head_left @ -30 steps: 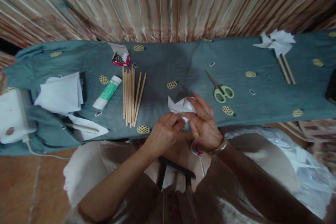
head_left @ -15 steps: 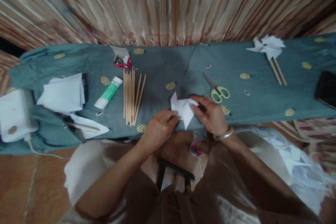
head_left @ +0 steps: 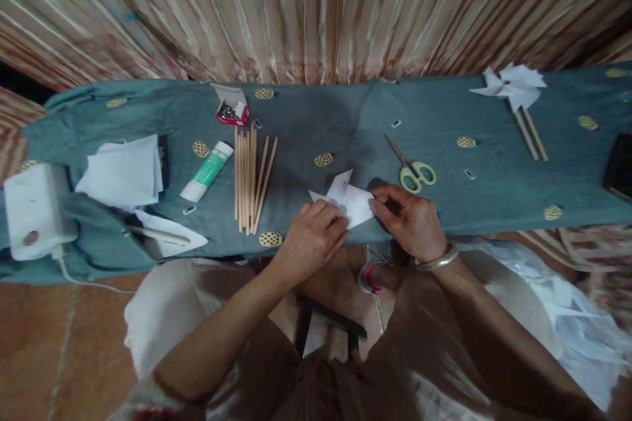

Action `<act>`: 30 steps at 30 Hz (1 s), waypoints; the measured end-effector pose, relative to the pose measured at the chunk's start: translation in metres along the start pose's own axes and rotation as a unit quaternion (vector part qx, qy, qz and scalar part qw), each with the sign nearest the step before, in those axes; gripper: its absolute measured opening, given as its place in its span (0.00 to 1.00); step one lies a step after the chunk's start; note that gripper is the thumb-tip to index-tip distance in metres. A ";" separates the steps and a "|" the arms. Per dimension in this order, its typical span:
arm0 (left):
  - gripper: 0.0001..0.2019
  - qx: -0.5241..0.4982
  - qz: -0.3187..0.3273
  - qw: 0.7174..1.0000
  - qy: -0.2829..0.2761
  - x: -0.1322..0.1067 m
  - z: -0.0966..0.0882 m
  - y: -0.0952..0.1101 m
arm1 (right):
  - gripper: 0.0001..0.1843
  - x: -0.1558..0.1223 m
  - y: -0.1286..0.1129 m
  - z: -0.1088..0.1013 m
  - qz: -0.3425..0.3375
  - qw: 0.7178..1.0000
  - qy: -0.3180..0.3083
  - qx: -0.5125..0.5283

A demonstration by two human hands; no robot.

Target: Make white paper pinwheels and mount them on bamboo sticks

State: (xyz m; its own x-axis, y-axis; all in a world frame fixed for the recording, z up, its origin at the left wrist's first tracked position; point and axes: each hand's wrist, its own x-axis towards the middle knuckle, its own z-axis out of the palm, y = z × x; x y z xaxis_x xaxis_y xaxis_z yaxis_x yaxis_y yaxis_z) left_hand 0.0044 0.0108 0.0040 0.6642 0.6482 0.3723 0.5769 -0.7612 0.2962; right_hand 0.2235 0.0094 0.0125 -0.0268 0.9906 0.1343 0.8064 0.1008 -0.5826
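A white paper pinwheel (head_left: 356, 204) with folded blades is held between both hands near the table's front edge. My left hand (head_left: 316, 227) grips its lower left part, and the fingers cover some of the paper. At the right tip, the thumb and fingers of my right hand (head_left: 412, 218) pinch the paper. Green-handled scissors (head_left: 415, 172) lie just beyond the right hand. To the left is a bundle of thin wooden sticks (head_left: 251, 184). Beside them are a green and white glue tube (head_left: 207, 171) and an opened red box (head_left: 232, 113) of small metal pieces.
Paper sheets (head_left: 123, 174) are stacked on the left, near a white device (head_left: 37, 214) with a cord. A stick rests on a loose paper piece (head_left: 192, 237). Finished pinwheels (head_left: 523, 85) on sticks lie at the far right, near a dark object (head_left: 619, 168). Curtains hang behind.
The pinwheel has turned in my hands, its blades pointing other ways. My right hand has shifted slightly right, and my left hand now covers more of the paper. The view moved a little.
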 end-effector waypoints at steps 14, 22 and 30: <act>0.06 0.040 0.017 0.998 -0.041 0.000 0.005 0.006 | 0.07 0.001 0.010 -0.001 -0.065 0.997 -0.024 0.033; 0.09 0.023 0.017 0.999 -0.025 -0.007 -0.005 0.000 | 0.11 -0.003 0.018 -0.016 -0.107 0.986 -0.092 0.093; 0.09 0.023 0.029 0.998 -0.044 -0.008 -0.011 -0.002 | 0.13 -0.008 0.012 -0.017 -0.143 0.972 -0.156 0.103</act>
State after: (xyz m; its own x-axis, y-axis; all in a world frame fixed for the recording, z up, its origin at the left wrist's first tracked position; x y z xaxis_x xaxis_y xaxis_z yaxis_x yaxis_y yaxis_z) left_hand -0.0072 0.0064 0.0102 0.7348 0.6043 0.3079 0.5570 -0.7967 0.2343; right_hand 0.2436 0.0015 0.0179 -0.4365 0.8958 0.0835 0.6050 0.3610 -0.7097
